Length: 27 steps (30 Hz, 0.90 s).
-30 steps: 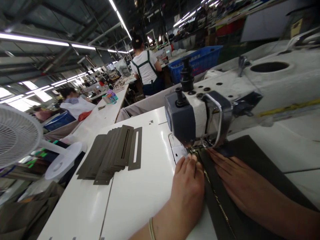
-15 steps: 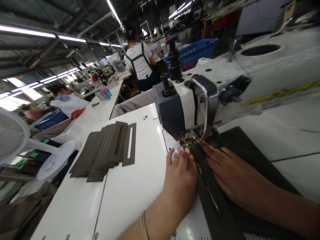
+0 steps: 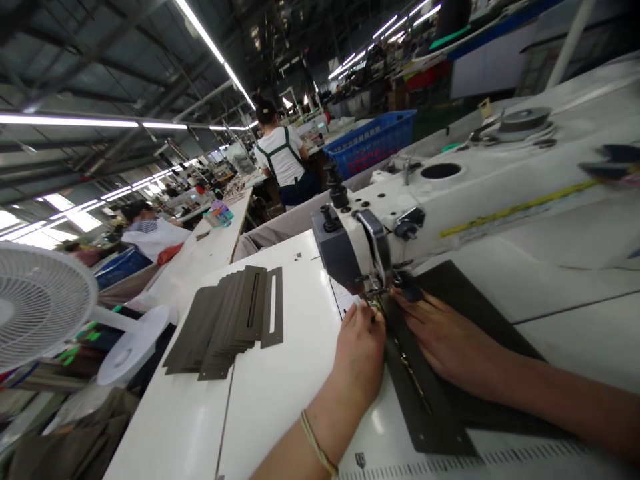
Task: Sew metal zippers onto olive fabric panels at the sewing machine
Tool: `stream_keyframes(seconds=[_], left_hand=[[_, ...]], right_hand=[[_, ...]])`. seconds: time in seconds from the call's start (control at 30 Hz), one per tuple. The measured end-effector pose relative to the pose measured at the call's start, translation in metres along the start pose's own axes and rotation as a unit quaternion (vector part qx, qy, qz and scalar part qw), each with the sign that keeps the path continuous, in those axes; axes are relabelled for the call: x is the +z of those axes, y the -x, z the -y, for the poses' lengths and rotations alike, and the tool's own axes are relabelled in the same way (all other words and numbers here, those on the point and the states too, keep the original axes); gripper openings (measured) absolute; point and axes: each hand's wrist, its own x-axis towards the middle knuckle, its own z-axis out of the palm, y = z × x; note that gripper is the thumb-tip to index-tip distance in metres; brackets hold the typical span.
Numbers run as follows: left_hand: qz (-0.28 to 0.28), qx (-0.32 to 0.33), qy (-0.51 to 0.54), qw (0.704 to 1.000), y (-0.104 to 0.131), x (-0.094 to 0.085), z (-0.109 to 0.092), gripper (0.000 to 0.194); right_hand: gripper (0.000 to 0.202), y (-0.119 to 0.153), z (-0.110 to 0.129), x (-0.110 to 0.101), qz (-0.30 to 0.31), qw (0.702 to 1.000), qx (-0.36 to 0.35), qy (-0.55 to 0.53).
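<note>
A sewing machine head (image 3: 345, 250) stands over a dark grey-brown fabric panel (image 3: 430, 427) with a gold-toothed zipper (image 3: 411, 368) running lengthwise in it. My left hand (image 3: 361, 347) is at the panel's left edge just before the presser foot, fingers curled and closed on the edge and zipper end; the fingertips are partly hidden. Flat on the panel, right of the zipper, lies my right hand (image 3: 445, 337), its fingers stretched toward the needle area. Beneath it spreads a larger dark piece (image 3: 480, 313).
Left on the white table (image 3: 280, 400) lies a fanned stack of dark panels (image 3: 220, 320), beside one slotted panel (image 3: 273, 307). A white fan (image 3: 130, 340) stands at far left. Behind are a blue basket (image 3: 370, 143) and a co-worker (image 3: 283, 157) facing away.
The view has shifted, so the machine sits lower and more of its arm shows. The panel's near end has come into view. Both hands stay beside the presser foot.
</note>
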Motion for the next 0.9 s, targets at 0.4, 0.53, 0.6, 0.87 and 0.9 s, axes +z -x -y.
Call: stream_keyframes(seconds=[0.4, 0.53, 0.6, 0.87, 0.9], left_hand=[[0.086, -0.04, 0.086, 0.992, 0.006, -0.012, 0.005, 0.031], [0.066, -0.005, 0.076, 0.995, 0.025, -0.02, -0.005, 0.029], [0.051, 0.003, 0.069, 0.996, 0.031, -0.022, -0.013, 0.027], [0.033, 0.02, 0.027, 0.999, 0.03, -0.021, -0.025, 0.019], [0.028, 0.024, 0.023, 0.999, 0.029, -0.021, -0.025, 0.019]], right_hand=[[0.028, 0.038, 0.06, -0.052, -0.12, 0.987, -0.052, -0.094], [0.033, 0.042, 0.072, -0.048, -0.107, 0.99, -0.087, -0.027], [0.033, 0.042, 0.073, -0.046, -0.099, 0.991, -0.087, -0.002], [0.036, 0.053, 0.071, -0.04, -0.098, 0.993, -0.068, -0.016], [0.035, 0.053, 0.07, -0.041, -0.089, 0.993, -0.073, -0.019]])
